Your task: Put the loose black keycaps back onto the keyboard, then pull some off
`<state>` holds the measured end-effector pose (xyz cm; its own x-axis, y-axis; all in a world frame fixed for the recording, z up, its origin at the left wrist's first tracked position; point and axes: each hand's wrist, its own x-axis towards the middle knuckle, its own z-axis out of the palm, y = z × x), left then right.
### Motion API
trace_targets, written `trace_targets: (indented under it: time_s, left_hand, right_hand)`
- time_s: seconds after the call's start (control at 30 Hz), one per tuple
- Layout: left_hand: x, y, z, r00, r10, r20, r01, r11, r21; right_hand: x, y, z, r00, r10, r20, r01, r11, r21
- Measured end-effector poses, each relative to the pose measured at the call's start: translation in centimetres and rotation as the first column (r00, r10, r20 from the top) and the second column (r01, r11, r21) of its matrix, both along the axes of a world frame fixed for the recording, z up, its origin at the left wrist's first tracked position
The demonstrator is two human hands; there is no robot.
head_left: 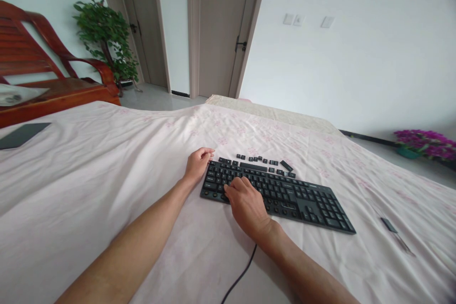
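A black keyboard lies on the bedsheet, and its near row shows bare round key sockets where no caps sit. Over the lower left keys, my right hand is bent with thumb and forefinger drawn together at the key surface; whatever is between them is hidden. At the far left corner of the keyboard rests my left hand, its fingers curled together, and I cannot make out anything in them. Loose black keycaps lie in a line beyond the keyboard, with a long bar keycap among them.
A wire keycap puller lies on the sheet at right. The keyboard cable runs toward me. A dark flat object rests at far left. Beyond the bed stand a wooden bench, a leafy plant and purple flowers.
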<state>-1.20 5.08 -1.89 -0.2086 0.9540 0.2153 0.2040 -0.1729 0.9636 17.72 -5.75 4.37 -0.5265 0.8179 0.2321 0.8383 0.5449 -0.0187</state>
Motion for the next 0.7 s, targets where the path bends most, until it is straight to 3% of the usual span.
trace_targets:
  time_s: [0.5,0.6,0.7]
  left_hand:
    - [0.0,-0.5,0.3,1.0,-0.018,-0.015,0.019,1.0,0.008]
    - [0.1,-0.6,0.4,1.0,-0.005,-0.021,0.005,1.0,0.007]
    - [0.1,-0.6,0.6,1.0,0.012,-0.015,-0.012,1.0,-0.007]
  right_hand:
    - [0.7,-1.2,0.7,0.999,0.029,0.044,-0.027,0.999,-0.043]
    - [1.4,-0.4,1.0,0.994,0.077,-0.071,-0.084,0.991,-0.101]
    - [3.1,1.5,1.0,0.956,0.017,-0.293,-0.065,0.986,-0.154]
